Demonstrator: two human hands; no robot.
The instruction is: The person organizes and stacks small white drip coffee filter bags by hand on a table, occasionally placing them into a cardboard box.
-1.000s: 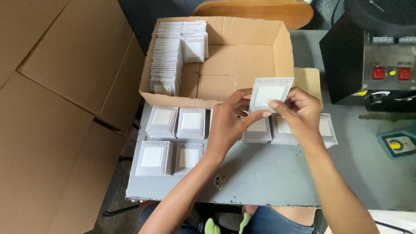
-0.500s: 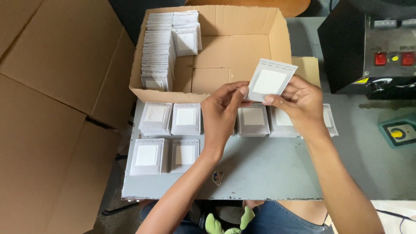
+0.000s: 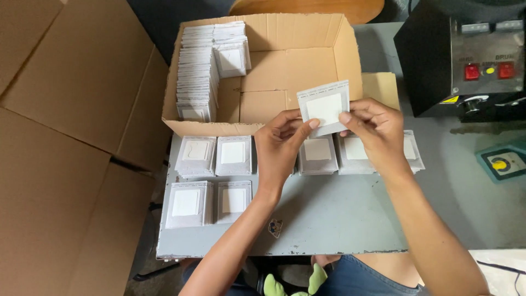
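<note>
Both hands are meeting over the middle of the grey counter (image 3: 329,219), pinching one small white sachet (image 3: 324,107) between them. The left hand (image 3: 282,145) is curling closed, its thumb and forefinger tip gripping the sachet's lower edge, the other fingers folded under. The right hand (image 3: 378,134) is closing on the sachet's lower right corner with thumb and forefingers (its back is facing the camera). The sachet is square, pale grey at the rim with a whiter square in the centre, tilting slightly and hovering above the counter, just in front of the near wall of the cardboard box (image 3: 285,66).

At 12 o'clock from the hands the open brown box is holding a dense row of the same sachets (image 3: 196,77) standing on edge along its left wall, with a shorter batch (image 3: 233,55) at the far corner. At 9 o'clock four low stacks of sachets (image 3: 211,175) are lying flat on the counter in two rows of two. Directly beneath the hands, more flat stacks (image 3: 318,153) are sitting in a line, partly hidden. At 2 o'clock a black machine (image 3: 466,60) is showing two red square buttons and a small yellow triangular label. At 3 o'clock a teal pedal (image 3: 501,161) with a yellow round centre is resting near the edge. At 9 o'clock, beyond the counter, flattened brown cartons (image 3: 71,148) are lying
</note>
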